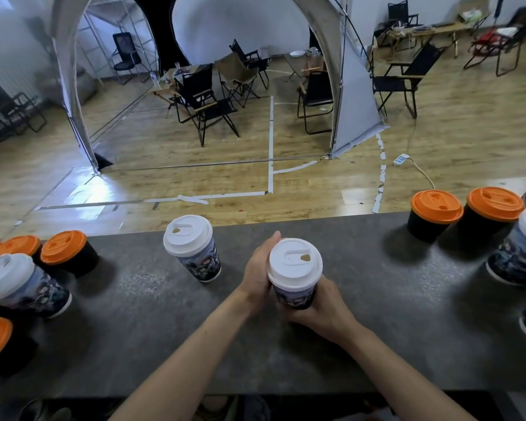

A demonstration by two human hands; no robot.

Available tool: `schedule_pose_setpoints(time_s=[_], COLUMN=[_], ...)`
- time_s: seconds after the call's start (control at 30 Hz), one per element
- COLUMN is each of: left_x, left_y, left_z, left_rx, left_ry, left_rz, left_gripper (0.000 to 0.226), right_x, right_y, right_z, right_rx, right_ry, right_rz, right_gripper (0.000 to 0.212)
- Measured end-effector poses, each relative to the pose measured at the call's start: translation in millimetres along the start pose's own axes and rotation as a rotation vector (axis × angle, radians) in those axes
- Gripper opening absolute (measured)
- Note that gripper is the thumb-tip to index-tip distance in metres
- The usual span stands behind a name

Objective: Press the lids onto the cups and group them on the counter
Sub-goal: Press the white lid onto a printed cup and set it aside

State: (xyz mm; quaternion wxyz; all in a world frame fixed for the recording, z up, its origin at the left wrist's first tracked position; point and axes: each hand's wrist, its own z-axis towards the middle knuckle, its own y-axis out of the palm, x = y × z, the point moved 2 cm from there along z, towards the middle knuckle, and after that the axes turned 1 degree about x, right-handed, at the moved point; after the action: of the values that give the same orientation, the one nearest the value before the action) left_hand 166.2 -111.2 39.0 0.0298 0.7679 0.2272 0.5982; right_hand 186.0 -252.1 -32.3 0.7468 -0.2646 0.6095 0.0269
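A printed paper cup (295, 297) with a white lid (295, 264) stands at the middle of the dark grey counter (346, 314). My right hand (319, 308) grips its lower body from the near right. My left hand (257, 273) lies against the cup's left side, fingers reaching up beside the lid's rim. A second white-lidded printed cup (193, 247) stands upright to the left, apart from both hands.
At the left stand several black cups with orange lids (64, 249) and a white-lidded printed cup (19, 284). At the right are two orange-lidded black cups (434, 214) and more printed cups (520, 247). Beyond the counter's far edge the floor drops away, with folding chairs.
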Motion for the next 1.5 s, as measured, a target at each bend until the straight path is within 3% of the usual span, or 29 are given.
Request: schedule_pose_setpoints(time_s=[0.07, 0.17, 0.23, 0.3, 0.37, 0.47, 0.57, 0.73, 0.83, 0.9, 1.0, 1.07, 1.2, 1.3, 1.5], left_x=[-9, -19, -15, -10, -6, -13, -14, -4, -21, -28, -16, -11, -17, -23, -23], left_y=[3, 12, 9, 1, -4, -1, 8, -2, -1, -2, -3, -5, -1, 4, 3], left_z=[-2, -16, -15, -4, 2, -6, -18, 1, 1, -1, -4, -2, -8, -18, -25], left_rx=[0.109, 0.269, 0.224, 0.095, 0.045, 0.219, 0.231, 0.015, 0.119, 0.190, 0.094, -0.004, 0.139, 0.269, 0.272], left_ry=[0.079, 0.219, 0.198, 0.060, -0.021, 0.112, 0.192, -0.063, 0.001, 0.052, 0.032, -0.021, 0.069, 0.214, 0.290], left_rz=[-0.049, -0.008, -0.017, -0.032, -0.026, -0.037, 0.026, -0.069, -0.127, -0.126, -0.095, -0.052, -0.031, -0.013, 0.044], left_gripper=[0.039, 0.048, 0.042, 0.029, 0.033, 0.031, 0.043, 0.038, 0.037, 0.053, 0.074, 0.064, 0.040, 0.049, 0.049], right_x=[-4, -7, -6, -4, -5, -10, -11, -4, -5, -7, -6, -5, -6, -6, 0], right_y=[1, 1, 0, -1, 0, 2, 0, 1, 3, 3, 3, 3, 3, 6, 8], right_z=[-1, 1, 1, 1, -1, -2, -1, -2, -2, 0, 1, -1, -2, 0, -2], right_rx=[0.014, 0.018, 0.016, 0.003, 0.000, 0.013, 0.016, 0.002, 0.006, 0.008, -0.004, -0.016, 0.005, -0.010, -0.043], right_ry=[-0.029, -0.041, -0.027, -0.019, -0.028, -0.043, -0.044, -0.033, -0.052, -0.062, -0.034, -0.032, -0.055, -0.060, -0.117], right_rz=[-0.002, 0.030, 0.036, 0.023, 0.011, 0.020, 0.024, 0.004, 0.019, 0.038, 0.045, 0.034, 0.055, 0.062, 0.047], right_gripper=[0.079, 0.092, 0.087, 0.080, 0.078, 0.088, 0.085, 0.077, 0.087, 0.092, 0.085, 0.081, 0.095, 0.099, 0.102])
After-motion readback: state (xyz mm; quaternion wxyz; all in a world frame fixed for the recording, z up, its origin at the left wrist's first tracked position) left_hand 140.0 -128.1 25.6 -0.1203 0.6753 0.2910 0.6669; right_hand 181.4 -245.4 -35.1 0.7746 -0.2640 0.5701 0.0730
